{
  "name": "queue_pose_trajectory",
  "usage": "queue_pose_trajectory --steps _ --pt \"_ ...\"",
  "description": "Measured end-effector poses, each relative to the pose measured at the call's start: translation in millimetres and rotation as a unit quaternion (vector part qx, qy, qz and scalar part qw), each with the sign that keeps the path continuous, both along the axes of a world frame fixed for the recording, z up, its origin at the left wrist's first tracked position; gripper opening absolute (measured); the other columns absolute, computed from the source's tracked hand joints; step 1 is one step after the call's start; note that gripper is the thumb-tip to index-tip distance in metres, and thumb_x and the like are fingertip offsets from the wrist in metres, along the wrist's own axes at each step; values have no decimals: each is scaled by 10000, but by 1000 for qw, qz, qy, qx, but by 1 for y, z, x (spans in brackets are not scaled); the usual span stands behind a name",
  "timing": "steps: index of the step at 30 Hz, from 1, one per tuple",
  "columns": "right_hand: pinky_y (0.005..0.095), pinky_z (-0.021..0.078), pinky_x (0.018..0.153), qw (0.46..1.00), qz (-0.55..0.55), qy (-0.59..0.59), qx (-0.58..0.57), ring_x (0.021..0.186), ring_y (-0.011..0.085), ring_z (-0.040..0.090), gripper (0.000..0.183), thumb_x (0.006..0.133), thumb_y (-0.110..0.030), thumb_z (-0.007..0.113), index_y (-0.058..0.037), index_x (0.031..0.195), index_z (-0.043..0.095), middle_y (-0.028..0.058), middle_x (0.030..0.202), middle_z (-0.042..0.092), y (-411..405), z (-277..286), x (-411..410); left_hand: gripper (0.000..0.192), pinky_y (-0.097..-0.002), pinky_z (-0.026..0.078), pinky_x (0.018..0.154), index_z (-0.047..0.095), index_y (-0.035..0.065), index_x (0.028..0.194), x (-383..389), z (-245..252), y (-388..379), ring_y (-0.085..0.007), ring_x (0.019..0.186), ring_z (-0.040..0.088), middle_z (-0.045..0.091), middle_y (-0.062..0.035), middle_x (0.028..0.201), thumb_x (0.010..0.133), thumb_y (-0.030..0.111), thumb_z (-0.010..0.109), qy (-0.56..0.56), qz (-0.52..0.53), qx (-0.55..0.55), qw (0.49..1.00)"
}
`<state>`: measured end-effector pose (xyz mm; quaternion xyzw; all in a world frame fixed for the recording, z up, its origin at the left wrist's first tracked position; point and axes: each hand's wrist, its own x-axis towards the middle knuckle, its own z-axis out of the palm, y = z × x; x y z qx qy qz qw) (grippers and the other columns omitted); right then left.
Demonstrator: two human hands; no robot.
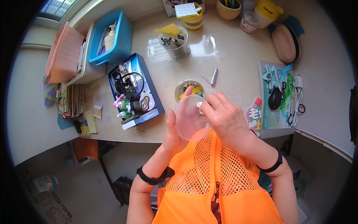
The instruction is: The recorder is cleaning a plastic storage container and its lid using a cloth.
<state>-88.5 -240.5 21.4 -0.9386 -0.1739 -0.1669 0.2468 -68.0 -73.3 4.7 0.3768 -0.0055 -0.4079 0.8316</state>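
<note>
My left hand holds a round translucent plastic lid or shallow container by its left side, tilted over the desk's front edge. At its upper right rim, my right hand pinches a small wad of white tissue against or close to the plastic. Just behind the lid stands a round clear tub with small mixed items and a yellow strip inside, partly hidden by my left hand and the lid. A metal nail clipper lies on the desk to the tub's upper right, beside thin pale sticks.
On the left are a blue box of toiletries, a blue bin and a pink bin. A clear cup of pens stands behind the tub. At right, a computer mouse and cables lie on a flat box.
</note>
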Motion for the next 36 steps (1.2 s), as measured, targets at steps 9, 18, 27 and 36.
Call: queue_pose_trajectory --steps 9,18,27,36 --pt "331 530 648 995 -59 -36 72 792 241 615 235 680 -37 683 -14 903 613 80 827 568 19 -9 16 955 -485 292 1122 39 218 1559 0 -6 -5 -314 1397 321 280 -143 1526 854 808 299 29 64 -1 998" --pt "315 523 677 901 94 120 406 764 233 642 187 697 9 740 -46 861 670 63 841 670 27 0 6 902 -506 287 1116 115 214 1556 10 -12 0 -385 1367 363 353 -263 1467 873 778 288 -60 21 -97 993" --pt "319 511 751 969 215 123 -17 822 230 607 232 669 -11 682 -32 897 640 58 833 640 -35 48 13 899 -540 362 1072 143 152 1547 11 3 6 -424 1313 424 377 -211 1469 893 749 295 192 27 -89 977" --pt "246 538 735 864 -75 248 432 899 122 657 241 921 22 569 -16 1159 565 75 955 650 -50 29 -9 964 -666 445 899 148 211 1545 7 -15 15 -597 1278 367 328 -349 1450 824 814 363 339 -66 -275 897"
